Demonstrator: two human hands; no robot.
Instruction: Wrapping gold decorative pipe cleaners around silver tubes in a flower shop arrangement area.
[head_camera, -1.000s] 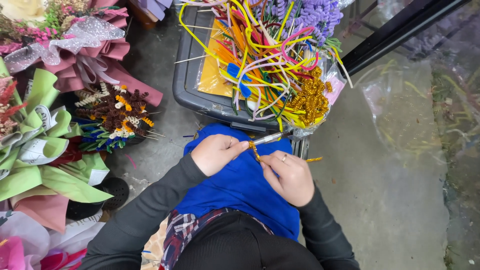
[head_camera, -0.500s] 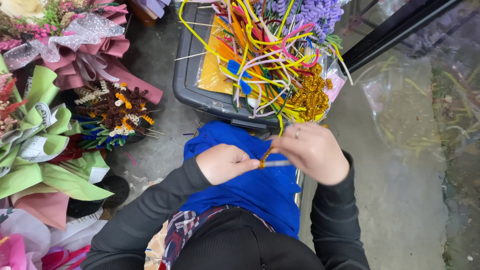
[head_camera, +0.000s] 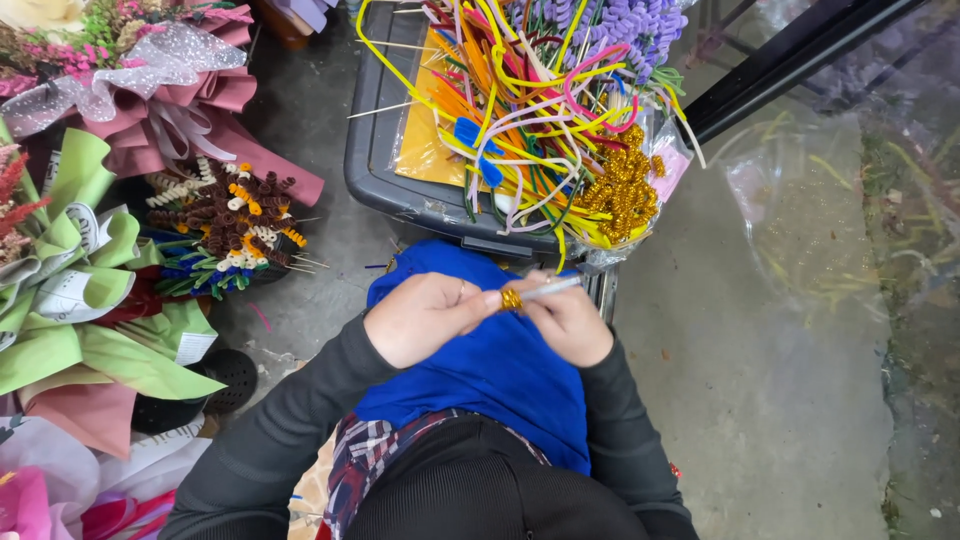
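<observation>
While the grey concrete floor fills most of the right side, the left side is crowded with wrapped bouquets: a pink-and-maroon wrapped bouquet at the far left with a sheer silver ribbon, and a green paper-wrapped bouquet nearer. Far and centre stands a dark grey plastic bin, heaped with a tangle of pipe cleaners in yellow, orange, pink, red and white, with purple fuzzy stems at its far right. A clear bag of gold coiled pieces hangs at the bin's near right corner. Between the green bouquet and the bin sits a small bunch of coiled brown, orange and white stems. Near the bottom centre, a blue cloth covers the person's lap, with black sleeves coming in from both sides. Over that cloth the two hands meet, just near of the bin's edge. The left hand is curled closed, thumb and fingertips pinching a small gold coil. The right hand is closed around a thin silver-white stick, which passes through the gold coil and points toward the far right. The coil sits between the two hands, touching both.
</observation>
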